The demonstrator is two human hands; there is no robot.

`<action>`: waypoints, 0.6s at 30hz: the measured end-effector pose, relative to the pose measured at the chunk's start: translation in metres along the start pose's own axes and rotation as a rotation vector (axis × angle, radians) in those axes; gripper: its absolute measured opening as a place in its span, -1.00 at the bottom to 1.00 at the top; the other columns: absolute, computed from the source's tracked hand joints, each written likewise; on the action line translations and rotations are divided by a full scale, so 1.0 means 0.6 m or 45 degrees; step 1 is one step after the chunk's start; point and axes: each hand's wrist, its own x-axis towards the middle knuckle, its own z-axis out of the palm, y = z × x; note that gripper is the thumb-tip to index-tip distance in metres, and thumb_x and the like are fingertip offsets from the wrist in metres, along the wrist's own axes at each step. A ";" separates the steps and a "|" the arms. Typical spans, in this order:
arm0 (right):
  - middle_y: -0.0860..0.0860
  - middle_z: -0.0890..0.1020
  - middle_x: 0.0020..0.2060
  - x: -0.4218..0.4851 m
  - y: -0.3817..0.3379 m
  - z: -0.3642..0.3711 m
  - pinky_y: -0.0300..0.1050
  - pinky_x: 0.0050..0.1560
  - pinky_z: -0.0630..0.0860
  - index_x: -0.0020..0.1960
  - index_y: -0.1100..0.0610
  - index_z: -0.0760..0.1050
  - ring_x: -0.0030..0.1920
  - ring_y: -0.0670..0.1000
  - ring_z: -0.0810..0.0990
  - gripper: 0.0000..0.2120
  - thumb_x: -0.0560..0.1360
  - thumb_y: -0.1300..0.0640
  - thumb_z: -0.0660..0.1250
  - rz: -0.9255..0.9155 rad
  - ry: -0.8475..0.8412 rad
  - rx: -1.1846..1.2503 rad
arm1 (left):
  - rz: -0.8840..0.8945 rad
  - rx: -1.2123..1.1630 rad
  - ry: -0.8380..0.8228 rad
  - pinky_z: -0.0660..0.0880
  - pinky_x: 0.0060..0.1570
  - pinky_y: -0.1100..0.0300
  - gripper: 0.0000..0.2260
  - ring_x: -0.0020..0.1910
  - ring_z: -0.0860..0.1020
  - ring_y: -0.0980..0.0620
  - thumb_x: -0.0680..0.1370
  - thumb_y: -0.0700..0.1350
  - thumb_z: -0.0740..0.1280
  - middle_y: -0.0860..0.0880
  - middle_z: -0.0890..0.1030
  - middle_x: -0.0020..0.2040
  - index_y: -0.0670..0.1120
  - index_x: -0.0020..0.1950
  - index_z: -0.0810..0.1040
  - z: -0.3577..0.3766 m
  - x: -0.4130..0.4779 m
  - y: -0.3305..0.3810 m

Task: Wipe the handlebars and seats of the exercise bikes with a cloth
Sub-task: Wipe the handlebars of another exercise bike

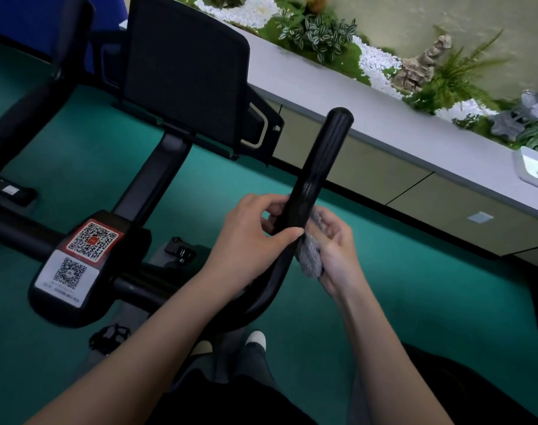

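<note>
Green floor under the bike, my left hand (pixel 249 231) gripped the handlebar (pixel 310 185), my right hand (pixel 335 246) clutched the cloth (pixel 310 256) against it.

Red sticker (pixel 92 240): you had a QR code on the bike's centre console (pixel 87 268), with a small red mark in its middle that was too small to read.
White sticker (pixel 68 275): just below it on the same console you had a second QR code, with a line of fine print underneath that was too blurred to read.
Readable words or numbers: you had none anywhere in view.
</note>
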 end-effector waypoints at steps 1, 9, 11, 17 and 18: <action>0.21 0.64 0.05 -0.008 0.000 -0.004 0.16 0.22 0.46 0.10 0.24 0.55 0.11 0.24 0.59 -0.82 0.53 0.34 0.27 0.010 0.002 -0.053 | 0.003 0.008 -0.002 0.45 -0.12 0.40 -0.64 -0.19 0.53 0.17 0.39 -0.06 0.48 0.08 0.52 0.02 0.09 0.16 0.54 -0.001 -0.001 -0.001; -0.02 0.62 -0.09 -0.032 -0.025 0.009 -0.30 0.07 0.50 -0.01 0.12 0.52 -0.07 -0.20 0.58 -0.83 0.51 0.36 0.30 -0.292 0.588 -0.467 | 0.010 0.010 -0.047 0.46 -0.08 0.36 -0.66 -0.11 0.51 0.19 0.42 0.00 0.45 0.15 0.51 0.04 0.16 0.16 0.49 -0.003 -0.004 -0.003; -0.02 0.63 -0.11 -0.041 -0.021 0.033 -0.41 0.00 0.45 0.01 0.16 0.53 -0.11 -0.21 0.57 -0.84 0.50 0.37 0.30 -0.360 0.617 -0.561 | 0.015 0.009 -0.052 0.45 -0.10 0.38 -0.67 -0.11 0.52 0.20 0.43 -0.01 0.44 0.16 0.50 0.03 0.16 0.17 0.50 -0.003 -0.002 -0.005; -0.18 0.63 -0.20 -0.108 0.010 0.058 -0.44 -0.10 0.43 -0.06 0.04 0.56 -0.17 -0.30 0.57 -0.76 0.47 0.38 0.32 -0.372 0.643 -0.718 | 0.053 0.012 -0.053 0.44 -0.11 0.39 -0.66 -0.13 0.53 0.21 0.44 -0.02 0.44 0.19 0.48 0.00 0.11 0.19 0.50 -0.002 0.003 -0.014; -0.19 0.64 -0.20 -0.119 0.014 0.055 -0.43 -0.09 0.44 -0.06 0.05 0.57 -0.17 -0.31 0.58 -0.75 0.46 0.39 0.33 -0.361 0.625 -0.743 | 0.058 0.011 -0.056 0.43 -0.12 0.42 -0.66 -0.13 0.52 0.23 0.44 -0.02 0.43 0.19 0.48 0.01 0.11 0.20 0.49 -0.002 0.004 -0.015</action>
